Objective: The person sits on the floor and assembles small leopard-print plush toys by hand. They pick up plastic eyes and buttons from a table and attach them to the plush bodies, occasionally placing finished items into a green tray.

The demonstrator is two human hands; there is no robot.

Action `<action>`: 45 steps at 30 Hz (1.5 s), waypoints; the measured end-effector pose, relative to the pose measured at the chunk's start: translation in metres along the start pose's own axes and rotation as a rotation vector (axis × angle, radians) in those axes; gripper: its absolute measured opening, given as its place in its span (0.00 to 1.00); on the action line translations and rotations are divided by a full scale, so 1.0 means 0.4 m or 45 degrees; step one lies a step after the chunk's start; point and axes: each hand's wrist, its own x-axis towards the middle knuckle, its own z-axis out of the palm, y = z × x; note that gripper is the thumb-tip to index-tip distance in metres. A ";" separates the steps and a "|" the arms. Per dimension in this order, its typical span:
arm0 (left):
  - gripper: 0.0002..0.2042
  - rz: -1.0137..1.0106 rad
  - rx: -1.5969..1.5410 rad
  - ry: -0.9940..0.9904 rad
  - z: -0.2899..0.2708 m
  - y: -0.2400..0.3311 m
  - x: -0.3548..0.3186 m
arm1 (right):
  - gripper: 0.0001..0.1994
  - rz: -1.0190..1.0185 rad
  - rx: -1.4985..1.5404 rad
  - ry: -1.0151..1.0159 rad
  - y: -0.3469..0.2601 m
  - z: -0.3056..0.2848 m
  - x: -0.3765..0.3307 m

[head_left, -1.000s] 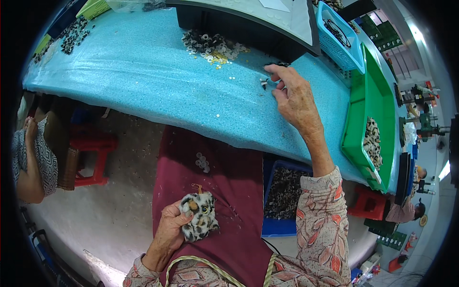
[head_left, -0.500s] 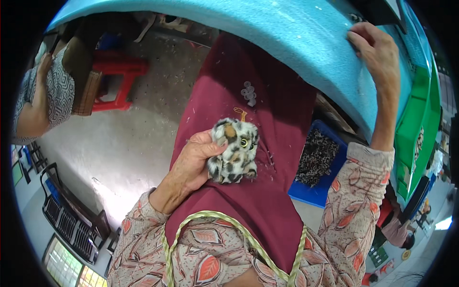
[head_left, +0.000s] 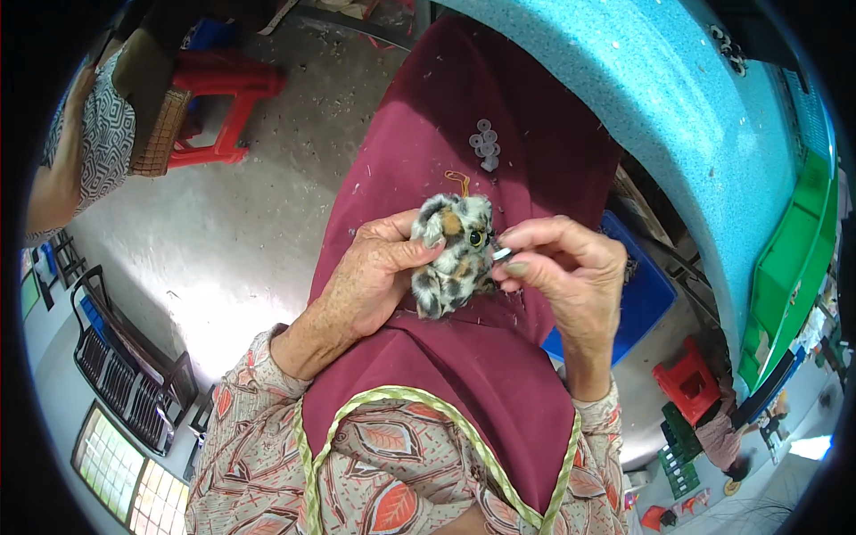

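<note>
My left hand [head_left: 379, 263] is closed on the side of a small spotted plush toy [head_left: 450, 259], its thumb pressed into the fur. The toy is white, black and tan, with a yellow-rimmed eye and a thin yellow cord loop [head_left: 458, 178] at its top. On the toy's right, my right hand [head_left: 571, 276] pinches a small white piece [head_left: 502, 254] between thumb and forefinger, close to the face. What kind of piece it is I cannot make out. Several translucent plastic washers [head_left: 486, 141] lie on the maroon apron [head_left: 392, 160] over my lap, beyond the toy.
A curved blue tabletop [head_left: 624, 71] arches ahead and right, with small dark and white parts [head_left: 727, 49] on it. Beyond are a green tray [head_left: 794, 267] and a blue bin [head_left: 646, 303]. Another person's arm [head_left: 67, 169] and a red stool [head_left: 236, 98] are at the left.
My right hand has come down from the blue tabletop to the toy, now pinching the small white piece. My left hand has moved the toy slightly up and turned it a little.
</note>
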 end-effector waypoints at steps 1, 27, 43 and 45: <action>0.16 0.004 0.037 0.025 -0.002 -0.004 0.001 | 0.08 0.086 -0.004 0.036 0.003 0.010 -0.008; 0.14 0.797 1.434 -0.017 -0.011 -0.043 -0.029 | 0.04 -0.070 -0.443 0.085 0.085 0.043 -0.037; 0.10 1.420 1.815 -0.467 -0.001 -0.009 -0.037 | 0.14 -0.645 -0.321 -0.522 0.044 -0.052 0.044; 0.10 1.499 1.838 -0.529 0.001 -0.001 -0.045 | 0.12 -0.572 -0.225 -0.652 0.060 -0.035 0.043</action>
